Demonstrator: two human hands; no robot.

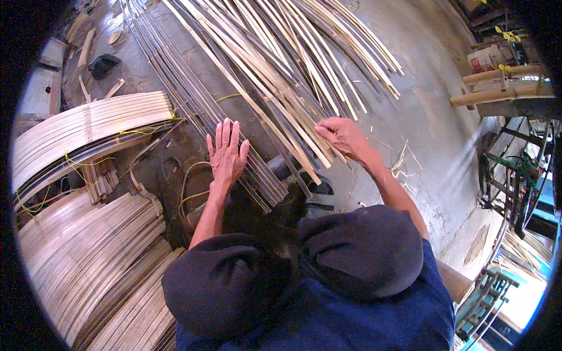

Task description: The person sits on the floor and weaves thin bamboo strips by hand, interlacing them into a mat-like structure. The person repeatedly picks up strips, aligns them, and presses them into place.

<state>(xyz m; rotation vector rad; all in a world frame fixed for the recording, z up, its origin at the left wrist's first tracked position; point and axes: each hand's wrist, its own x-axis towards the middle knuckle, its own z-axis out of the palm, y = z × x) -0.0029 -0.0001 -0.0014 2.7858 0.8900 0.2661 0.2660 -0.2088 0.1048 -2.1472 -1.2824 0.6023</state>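
Observation:
My left hand (227,157) lies flat with its fingers stretched out, palm down, over a row of dark bamboo strips (269,184) that run side by side from the far left toward my knees. To the right of it, my right hand (342,138) is closed in a pinch at the near ends of the loose pale bamboo strips (275,108). Its fingertips meet at a strip there; how many strips they hold is hidden. The pale strips fan out away from me across the floor, some crossing over one another.
Tied bundles of flat strips (93,114) and a larger stack (99,257) lie on my left. Grey concrete floor (421,105) stretches to the right, with thin shavings (403,161) on it. Bamboo poles (503,96) and a dark rack (506,169) stand at the far right.

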